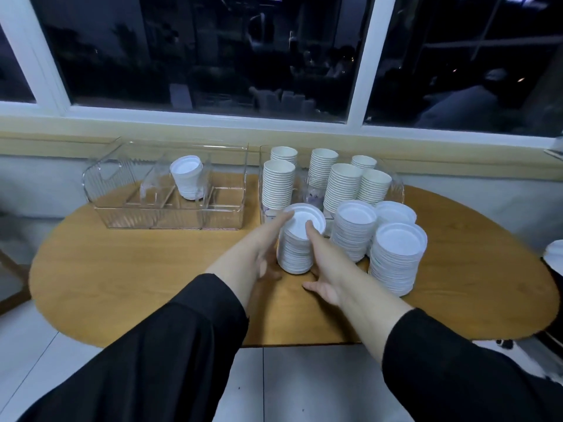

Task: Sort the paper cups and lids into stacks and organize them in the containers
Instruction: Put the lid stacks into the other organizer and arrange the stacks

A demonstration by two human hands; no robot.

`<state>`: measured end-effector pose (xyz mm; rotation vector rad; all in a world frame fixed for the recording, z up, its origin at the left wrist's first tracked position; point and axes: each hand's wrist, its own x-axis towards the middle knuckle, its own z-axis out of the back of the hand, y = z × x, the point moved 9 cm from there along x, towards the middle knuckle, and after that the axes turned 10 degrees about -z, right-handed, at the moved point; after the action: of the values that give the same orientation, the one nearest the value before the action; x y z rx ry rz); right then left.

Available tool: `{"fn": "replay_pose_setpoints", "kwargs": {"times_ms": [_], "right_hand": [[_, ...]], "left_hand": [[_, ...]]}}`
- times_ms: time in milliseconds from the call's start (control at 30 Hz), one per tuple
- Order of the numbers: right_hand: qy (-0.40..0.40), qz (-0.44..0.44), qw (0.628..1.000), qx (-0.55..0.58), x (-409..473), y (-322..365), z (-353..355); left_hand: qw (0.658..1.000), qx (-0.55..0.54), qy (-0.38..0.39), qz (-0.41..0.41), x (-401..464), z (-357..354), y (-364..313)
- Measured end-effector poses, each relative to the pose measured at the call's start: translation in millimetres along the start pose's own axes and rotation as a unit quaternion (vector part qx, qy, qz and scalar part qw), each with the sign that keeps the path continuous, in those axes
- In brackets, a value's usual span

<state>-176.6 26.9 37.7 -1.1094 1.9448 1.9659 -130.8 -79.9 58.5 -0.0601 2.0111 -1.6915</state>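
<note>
White lid stack (297, 242), base hidden, clasped by both hands' curled fingers (313, 231).

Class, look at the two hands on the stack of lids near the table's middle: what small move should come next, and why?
Probably lift the lid stack and carry it left to the divided clear container. The left hand and right hand already clasp its sides, and that container holds only one short leaning pile of lids, with compartments free.
</note>
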Motion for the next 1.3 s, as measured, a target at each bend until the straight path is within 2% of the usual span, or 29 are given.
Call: {"fn": "replay_pose_setpoints", "kwargs": {"times_ms": [200,300,467,600,733,867,933,1033,1167,1267,1300], "right_hand": [[-0.013,0.056,0.997,-0.061,-1,10,-28],[0.021,0.119,0.989,-0.086,-18,25,-79],[0.049,0.209,0.954,-0.21,-28,73,-182],[0.102,0.221,0.933,-0.265,-11,123,-247],[0.084,0.242,0.907,-0.334,25,160,-285],[0.077,0.205,0.891,-0.399,68,169,-301],[0.079,0.205,0.858,-0.465,83,174,-307],[0.045,0.221,0.783,-0.579,96,181,-310],[0.043,0.25,0.72,-0.646,106,180,-319],[-0.005,0.307,0.612,-0.729,106,176,-327],[-0.024,0.323,0.592,-0.738,106,176,-328]], "left_hand": [[0.997,-0.037,-0.052,-0.043,-7,34,-3],[0.989,-0.073,-0.094,-0.092,-25,79,-18],[0.963,-0.13,-0.173,-0.159,-45,167,-64],[0.949,-0.151,-0.208,-0.181,-30,215,-100],[0.948,-0.169,-0.209,-0.17,7,235,-117],[0.945,-0.191,-0.214,-0.159,43,243,-116],[0.944,-0.193,-0.228,-0.142,58,248,-109],[0.945,-0.197,-0.234,-0.112,71,252,-101],[0.949,-0.181,-0.247,-0.078,79,252,-93],[0.952,-0.156,-0.258,-0.057,80,253,-91],[0.952,-0.156,-0.258,-0.055,80,253,-90]]}}
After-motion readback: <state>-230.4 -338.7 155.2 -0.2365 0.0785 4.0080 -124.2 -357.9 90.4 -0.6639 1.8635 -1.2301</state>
